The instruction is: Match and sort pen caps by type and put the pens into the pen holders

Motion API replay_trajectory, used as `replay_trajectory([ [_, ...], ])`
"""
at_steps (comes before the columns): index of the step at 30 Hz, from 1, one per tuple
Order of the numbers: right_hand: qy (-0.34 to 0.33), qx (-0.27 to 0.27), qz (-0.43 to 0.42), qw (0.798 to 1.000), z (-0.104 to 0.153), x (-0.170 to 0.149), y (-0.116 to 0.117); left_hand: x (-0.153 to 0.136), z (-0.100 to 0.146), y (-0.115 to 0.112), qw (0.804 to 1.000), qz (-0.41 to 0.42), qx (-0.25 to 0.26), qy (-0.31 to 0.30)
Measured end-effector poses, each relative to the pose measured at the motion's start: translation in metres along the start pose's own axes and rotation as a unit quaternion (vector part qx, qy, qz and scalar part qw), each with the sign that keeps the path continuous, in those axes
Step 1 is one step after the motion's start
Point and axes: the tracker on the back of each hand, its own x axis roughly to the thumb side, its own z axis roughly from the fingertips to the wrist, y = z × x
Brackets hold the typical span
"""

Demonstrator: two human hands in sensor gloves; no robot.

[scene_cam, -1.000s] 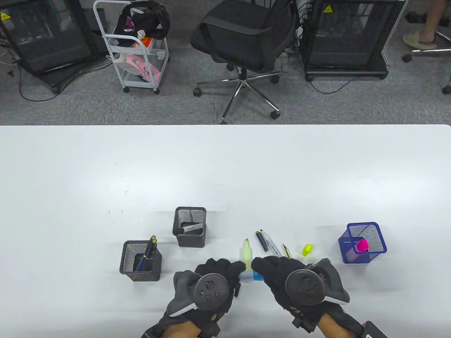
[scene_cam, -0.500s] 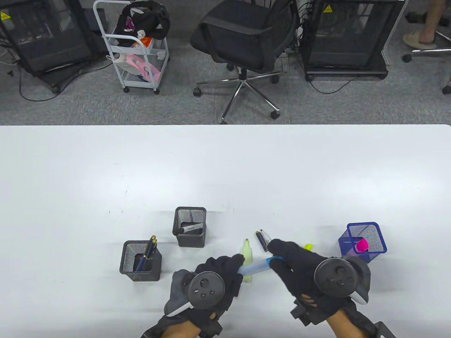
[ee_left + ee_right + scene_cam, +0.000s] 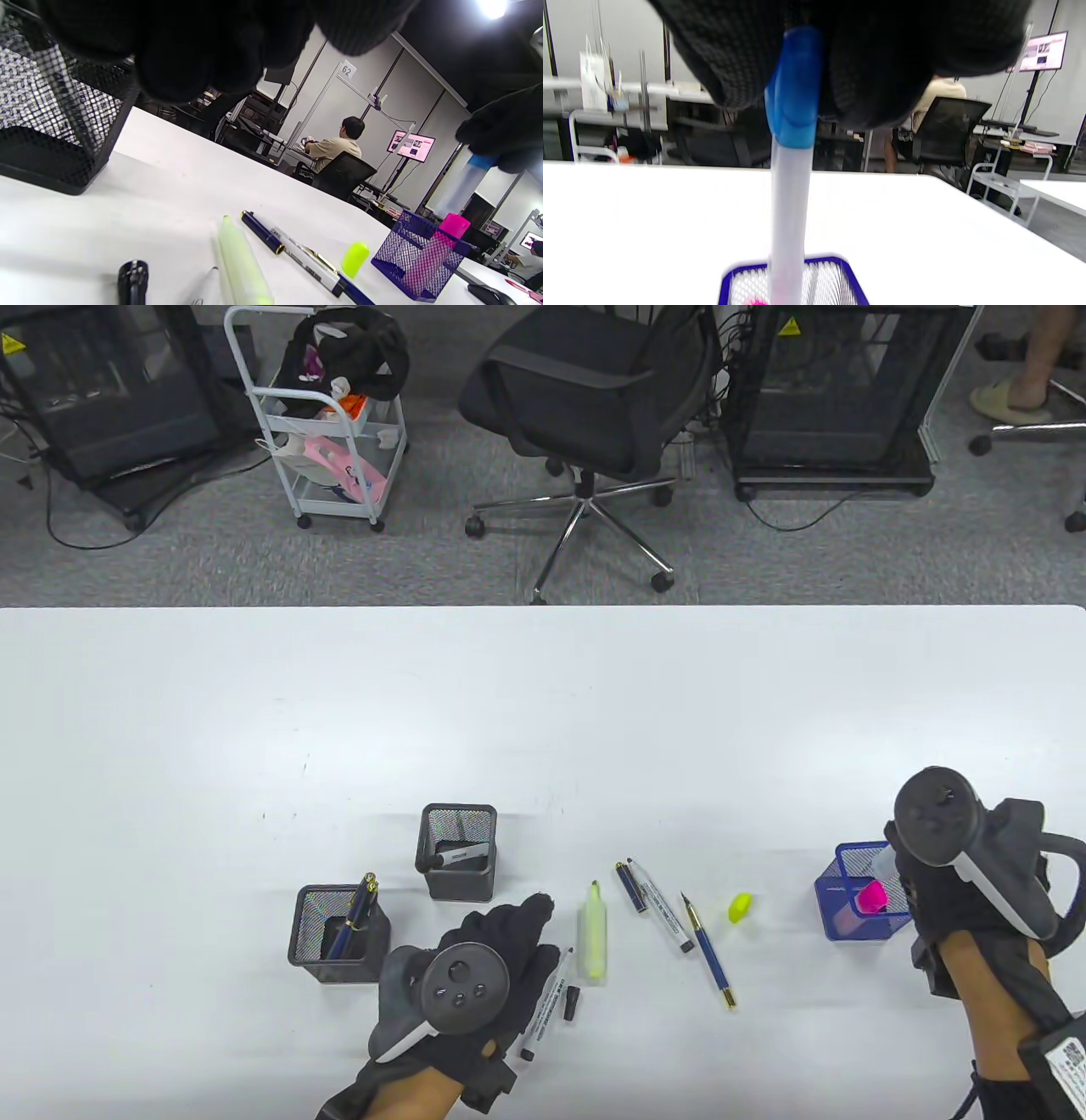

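My right hand grips a blue-capped highlighter by its cap and holds it upright over the blue mesh holder, which has a pink highlighter in it. My left hand hovers with relaxed fingers and holds nothing, just left of an uncapped yellow highlighter. Its yellow cap lies to the right. A blue pen cap, a white marker and an uncapped blue fountain pen lie between them. Another white marker and a black cap lie beside my left hand.
A black mesh holder with a marker in it stands behind my left hand. A second one with fountain pens stands to the left. Behind the far table edge stand an office chair and a white cart.
My left hand let go of the blue highlighter and drew back toward the left. My right hand carried it right and up, from the table's middle to above the blue holder.
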Motion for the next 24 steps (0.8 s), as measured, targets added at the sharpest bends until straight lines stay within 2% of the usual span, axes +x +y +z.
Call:
replay_trajectory([
  [4,-0.001,0.038,0.013,0.999,-0.01,0.011,0.035,-0.002,0.0,-0.001,1.0,0.003,-0.004,0.006],
  [12,-0.015,0.068,0.029,0.997,-0.016,0.022,0.07,-0.004,-0.001,-0.002,1.0,0.0,-0.016,0.012],
  [16,-0.02,0.061,0.029,0.998,-0.016,0.021,0.073,-0.004,-0.001,-0.002,1.0,-0.001,-0.018,0.013],
  [20,-0.025,0.044,0.027,0.998,-0.014,0.022,0.067,-0.005,-0.002,-0.002,1.0,0.001,-0.019,0.014],
  [21,-0.026,0.033,0.028,0.999,-0.012,0.023,0.063,-0.005,-0.002,-0.002,1.0,0.001,-0.018,0.014],
  [24,-0.036,-0.052,0.004,0.998,0.002,0.033,0.041,-0.005,-0.002,-0.001,1.0,0.001,-0.017,0.014],
])
